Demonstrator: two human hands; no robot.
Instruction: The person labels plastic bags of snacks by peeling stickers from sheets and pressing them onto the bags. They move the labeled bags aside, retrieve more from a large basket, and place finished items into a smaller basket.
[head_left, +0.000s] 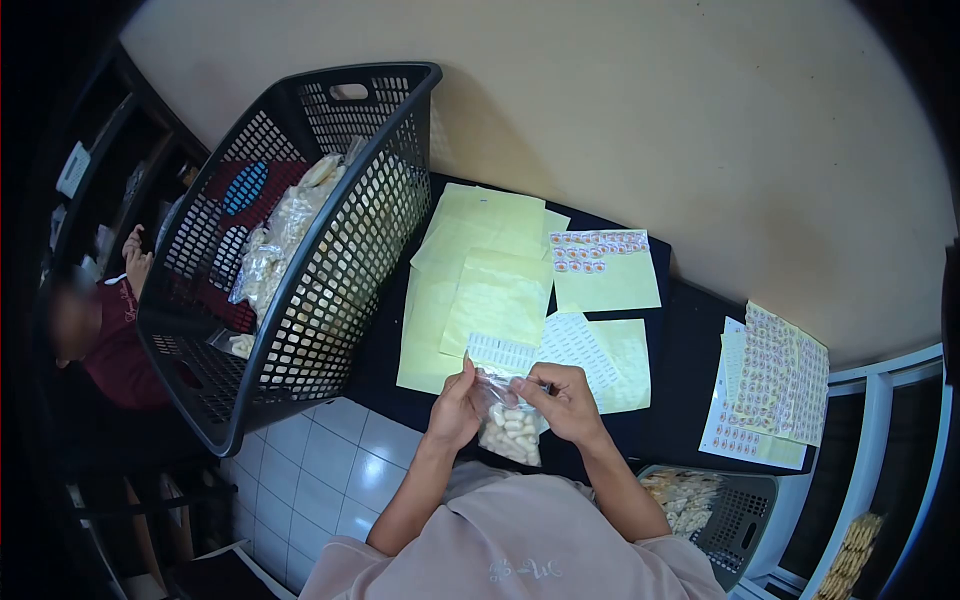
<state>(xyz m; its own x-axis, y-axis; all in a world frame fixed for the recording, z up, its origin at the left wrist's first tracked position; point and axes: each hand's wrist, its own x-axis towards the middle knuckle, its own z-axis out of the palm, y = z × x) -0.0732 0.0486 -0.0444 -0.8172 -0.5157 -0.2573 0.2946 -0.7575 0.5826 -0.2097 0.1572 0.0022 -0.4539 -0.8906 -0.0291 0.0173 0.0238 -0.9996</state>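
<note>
A clear plastic bag (512, 432) of small whitish pieces hangs upright between my hands, near the table's front edge. My left hand (456, 408) pinches its upper left edge. With thumb and bent fingers, my right hand (562, 402) grips the upper right part of the same bag. Just beyond the bag's top lies a white label sheet (502, 352) with rows of small print. Yellow backing sheets (500, 290) spread over the dark table behind it, and another printed white sheet (578, 345) lies to the right.
A large black basket (330, 270) with filled bags stands at the left. Sticker sheets (780, 380) lie at the table's right end, above a grey basket (745, 520) of bags. A person (120, 340) in dark red is beyond the left basket. A wall runs behind the table.
</note>
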